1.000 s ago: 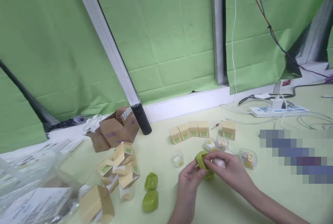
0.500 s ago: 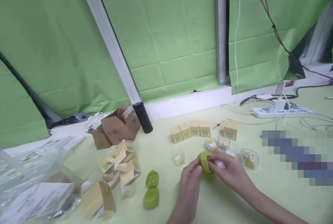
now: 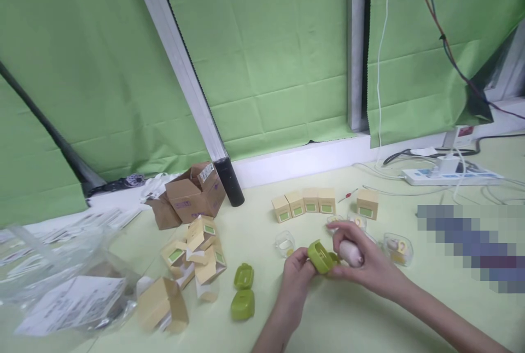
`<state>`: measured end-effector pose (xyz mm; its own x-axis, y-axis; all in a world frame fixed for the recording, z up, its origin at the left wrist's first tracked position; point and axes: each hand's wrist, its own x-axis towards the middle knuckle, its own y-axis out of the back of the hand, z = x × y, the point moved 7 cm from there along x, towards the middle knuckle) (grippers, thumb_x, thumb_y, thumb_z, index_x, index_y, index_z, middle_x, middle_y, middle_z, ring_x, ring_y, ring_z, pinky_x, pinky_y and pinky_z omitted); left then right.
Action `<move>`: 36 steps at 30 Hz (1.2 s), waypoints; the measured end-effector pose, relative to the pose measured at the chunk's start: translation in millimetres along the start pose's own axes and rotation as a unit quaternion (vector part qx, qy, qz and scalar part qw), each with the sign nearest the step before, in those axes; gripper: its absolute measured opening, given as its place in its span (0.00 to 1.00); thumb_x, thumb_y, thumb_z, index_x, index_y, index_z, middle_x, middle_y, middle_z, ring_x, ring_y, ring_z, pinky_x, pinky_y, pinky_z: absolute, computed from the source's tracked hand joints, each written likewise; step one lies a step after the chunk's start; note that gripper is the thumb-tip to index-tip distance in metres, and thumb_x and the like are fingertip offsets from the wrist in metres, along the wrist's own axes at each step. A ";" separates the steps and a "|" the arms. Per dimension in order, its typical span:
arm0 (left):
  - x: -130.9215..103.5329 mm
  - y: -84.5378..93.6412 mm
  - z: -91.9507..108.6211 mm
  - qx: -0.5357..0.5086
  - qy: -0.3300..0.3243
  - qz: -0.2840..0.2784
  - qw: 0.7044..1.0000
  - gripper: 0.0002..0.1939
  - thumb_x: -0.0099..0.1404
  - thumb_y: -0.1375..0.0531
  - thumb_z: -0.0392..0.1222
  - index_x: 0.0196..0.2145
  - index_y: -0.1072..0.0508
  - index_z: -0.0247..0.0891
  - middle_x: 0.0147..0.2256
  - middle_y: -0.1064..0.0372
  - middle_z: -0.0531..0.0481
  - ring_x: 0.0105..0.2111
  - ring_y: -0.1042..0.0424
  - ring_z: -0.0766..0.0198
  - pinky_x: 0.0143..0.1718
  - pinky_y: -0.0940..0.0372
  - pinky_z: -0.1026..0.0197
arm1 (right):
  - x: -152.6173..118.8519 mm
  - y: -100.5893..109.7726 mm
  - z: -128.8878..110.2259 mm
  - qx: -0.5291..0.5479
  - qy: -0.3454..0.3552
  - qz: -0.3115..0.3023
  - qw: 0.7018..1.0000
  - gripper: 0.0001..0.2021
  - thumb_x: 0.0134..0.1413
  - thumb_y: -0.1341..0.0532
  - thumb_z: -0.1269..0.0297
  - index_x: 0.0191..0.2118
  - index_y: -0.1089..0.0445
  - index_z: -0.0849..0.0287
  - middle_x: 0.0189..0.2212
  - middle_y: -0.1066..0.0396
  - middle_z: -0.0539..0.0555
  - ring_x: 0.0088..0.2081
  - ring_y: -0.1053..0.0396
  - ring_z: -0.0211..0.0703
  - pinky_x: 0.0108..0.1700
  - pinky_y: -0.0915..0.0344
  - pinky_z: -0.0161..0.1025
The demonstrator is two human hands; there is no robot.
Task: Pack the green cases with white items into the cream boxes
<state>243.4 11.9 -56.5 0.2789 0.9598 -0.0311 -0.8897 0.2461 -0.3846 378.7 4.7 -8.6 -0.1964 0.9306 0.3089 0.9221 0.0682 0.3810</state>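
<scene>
My left hand (image 3: 296, 282) pinches the left side of a green case (image 3: 320, 257), whose hollow inside shows. A small pale pinkish-white rounded object (image 3: 351, 253) is held in my right hand (image 3: 371, 260), its lower fingers at the case's right side and its index finger raised. To the left, another green case (image 3: 243, 304) lies open in two halves. A clear container (image 3: 285, 244) sits behind my left hand. Beyond my right hand are more clear containers, one (image 3: 397, 249) with pale and yellow items inside.
Several small tan boxes (image 3: 310, 200) stand in a row, another (image 3: 367, 204) to their right. Opened boxes (image 3: 207, 260), a cardboard carton (image 3: 192, 200), black cylinder (image 3: 229, 182) and plastic bags (image 3: 74, 287) are left. A power strip (image 3: 451, 176) lies back right.
The case in my hands has turned so its hollow shows. My right hand has shifted slightly right, its index finger lifted, and the pale object is more visible. The view has moved slightly.
</scene>
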 end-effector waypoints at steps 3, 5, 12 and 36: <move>-0.5 -2.4 -3.1 -0.008 0.015 -0.028 0.999 0.07 0.49 0.36 0.38 0.27 0.29 0.34 0.25 0.34 0.53 0.28 0.37 0.67 0.33 0.43 0.65 | -2.1 -5.5 -5.3 -0.048 0.045 -0.055 0.996 0.38 0.32 0.28 0.58 0.55 0.38 0.46 0.35 0.30 0.48 0.33 0.31 0.44 0.34 0.35 0.37; -0.8 -2.1 -5.1 -0.013 0.022 -0.038 0.999 0.06 0.49 0.36 0.37 0.26 0.31 0.35 0.25 0.36 0.54 0.27 0.39 0.68 0.31 0.44 0.66 | -3.3 -8.9 -9.8 -0.075 0.072 -0.074 0.992 0.27 0.37 0.30 0.60 0.48 0.32 0.47 0.37 0.28 0.49 0.36 0.31 0.47 0.37 0.35 0.39; 2.0 3.1 0.1 -0.019 0.013 -0.049 0.999 0.06 0.48 0.38 0.34 0.24 0.34 0.36 0.24 0.38 0.56 0.25 0.42 0.71 0.28 0.47 0.68 | -7.7 -9.3 -19.1 -0.124 0.114 -0.042 0.985 0.17 0.42 0.34 0.57 0.42 0.32 0.50 0.36 0.26 0.51 0.36 0.29 0.48 0.37 0.35 0.41; -5.4 -2.5 4.2 -0.032 -0.048 0.006 0.998 0.18 0.59 0.38 0.45 0.46 0.36 0.40 0.45 0.34 0.44 0.45 0.33 0.57 0.45 0.38 0.54 | 2.1 -2.0 17.4 0.188 -0.082 0.055 0.977 0.18 0.47 0.36 0.51 0.44 0.31 0.51 0.45 0.29 0.54 0.46 0.32 0.48 0.44 0.32 0.39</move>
<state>242.7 6.7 -51.5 0.2302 0.9717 0.0520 -0.8669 0.2291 -0.4427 382.2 12.8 -24.0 -0.0619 0.9826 0.1752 0.9980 0.0635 -0.0036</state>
